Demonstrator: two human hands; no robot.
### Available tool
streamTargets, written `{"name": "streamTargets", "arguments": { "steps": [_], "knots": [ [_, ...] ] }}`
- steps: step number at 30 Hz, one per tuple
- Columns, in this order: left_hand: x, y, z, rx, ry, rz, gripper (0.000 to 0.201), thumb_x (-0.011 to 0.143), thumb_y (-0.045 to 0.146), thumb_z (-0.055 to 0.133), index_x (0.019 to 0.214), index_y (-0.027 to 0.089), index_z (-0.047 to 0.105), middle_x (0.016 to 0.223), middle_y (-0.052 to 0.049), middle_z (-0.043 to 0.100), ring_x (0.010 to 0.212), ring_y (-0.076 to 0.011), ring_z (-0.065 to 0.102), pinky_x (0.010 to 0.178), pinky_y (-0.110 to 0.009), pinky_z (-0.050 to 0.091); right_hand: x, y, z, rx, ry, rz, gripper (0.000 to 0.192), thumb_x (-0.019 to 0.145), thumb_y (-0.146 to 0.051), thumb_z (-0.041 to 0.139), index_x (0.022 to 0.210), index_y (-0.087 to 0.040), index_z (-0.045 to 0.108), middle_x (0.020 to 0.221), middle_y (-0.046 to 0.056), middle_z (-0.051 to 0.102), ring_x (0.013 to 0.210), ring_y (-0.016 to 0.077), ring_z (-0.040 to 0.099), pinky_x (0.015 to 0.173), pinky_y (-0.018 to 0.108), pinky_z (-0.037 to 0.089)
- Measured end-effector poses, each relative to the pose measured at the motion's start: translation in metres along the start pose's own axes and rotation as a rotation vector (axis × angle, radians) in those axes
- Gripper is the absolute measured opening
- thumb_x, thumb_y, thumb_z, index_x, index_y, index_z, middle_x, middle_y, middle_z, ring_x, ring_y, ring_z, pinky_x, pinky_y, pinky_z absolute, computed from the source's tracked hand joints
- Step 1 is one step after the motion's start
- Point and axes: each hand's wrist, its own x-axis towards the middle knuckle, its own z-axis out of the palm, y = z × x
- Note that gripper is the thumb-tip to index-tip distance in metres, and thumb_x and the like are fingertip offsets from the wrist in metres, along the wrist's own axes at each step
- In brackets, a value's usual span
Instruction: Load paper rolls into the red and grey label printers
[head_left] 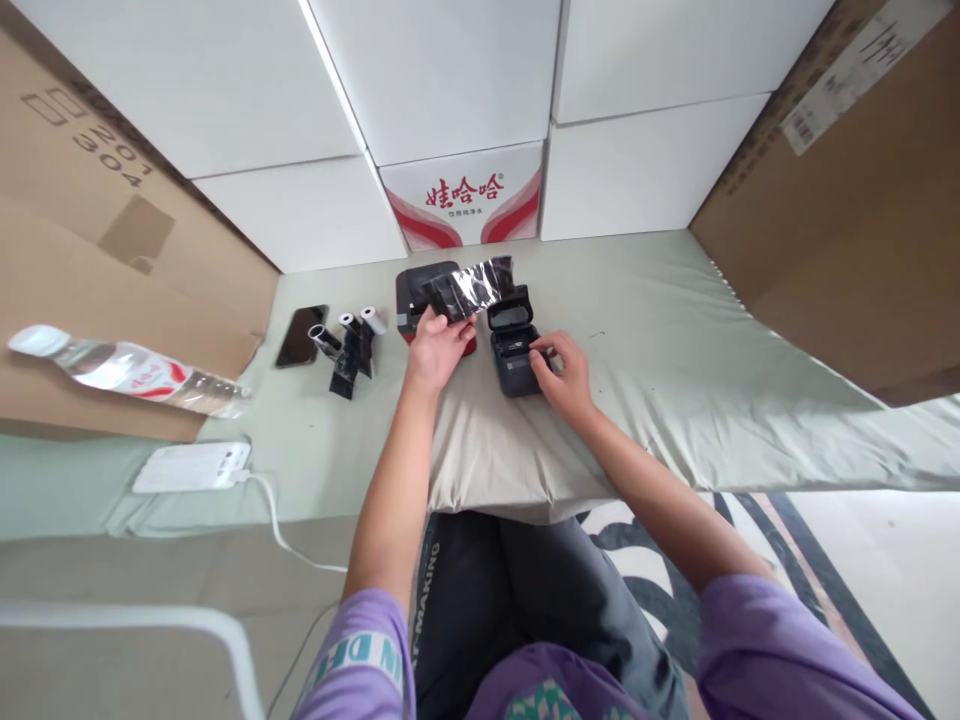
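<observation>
My left hand is closed on a strip of shiny black plastic film, which stretches up and to the right from the fingers. Behind that hand sits a black and red box-shaped device, partly covered by hand and film. My right hand is closed at the right edge of a small black label printer, thumb and fingers touching its rim. The printer's lid stands raised, and something small and pale shows inside. Left of my hands lie several paper rolls with black film pieces.
A dark phone lies beside the rolls. Farther left are a water bottle and a white power bank with a cable. White boxes line the back; cardboard cartons flank the cloth-covered surface.
</observation>
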Motion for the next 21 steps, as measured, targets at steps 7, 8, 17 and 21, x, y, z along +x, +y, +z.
{"name": "streamTargets", "arguments": {
  "steps": [7,8,17,21],
  "knots": [
    [-0.017,-0.023,0.024,0.199,-0.227,0.253,0.052,0.087,0.058,0.075,0.127,0.029,0.058,0.127,-0.010,0.069,0.128,-0.0289,0.065,0.106,-0.048,0.053,0.000,0.000,-0.001,0.022,-0.026,-0.012,0.015,0.098,-0.034,0.057,0.091,-0.026,0.068,0.089,0.006,0.070,0.089,0.0237,0.066,0.082,0.042,0.053],
    [-0.019,-0.023,0.024,0.243,-0.230,0.282,0.050,0.087,0.056,0.076,0.126,0.029,0.059,0.129,-0.011,0.068,0.130,-0.0293,0.064,0.109,-0.048,0.052,0.000,-0.001,-0.001,0.028,-0.029,-0.014,0.016,0.098,-0.035,0.057,0.092,-0.026,0.069,0.090,0.006,0.070,0.089,0.0239,0.066,0.082,0.042,0.053],
    [-0.023,-0.010,0.032,0.427,-0.261,0.480,0.018,0.090,0.037,0.076,0.103,0.025,0.071,0.116,-0.010,0.064,0.115,-0.0256,0.066,0.101,-0.044,0.055,0.004,0.002,-0.004,0.134,-0.070,0.099,0.038,0.101,-0.058,0.054,0.103,-0.026,0.074,0.093,0.006,0.076,0.093,0.0237,0.070,0.086,0.041,0.055],
    [-0.026,-0.003,0.033,0.430,-0.350,0.490,0.017,0.093,0.026,0.071,0.110,0.028,0.072,0.126,-0.010,0.062,0.124,-0.0260,0.062,0.107,-0.047,0.051,0.007,0.006,-0.006,0.222,-0.125,0.175,0.046,0.098,-0.067,0.055,0.105,-0.027,0.075,0.095,0.005,0.078,0.093,0.0228,0.072,0.087,0.041,0.057]
  ]
}}
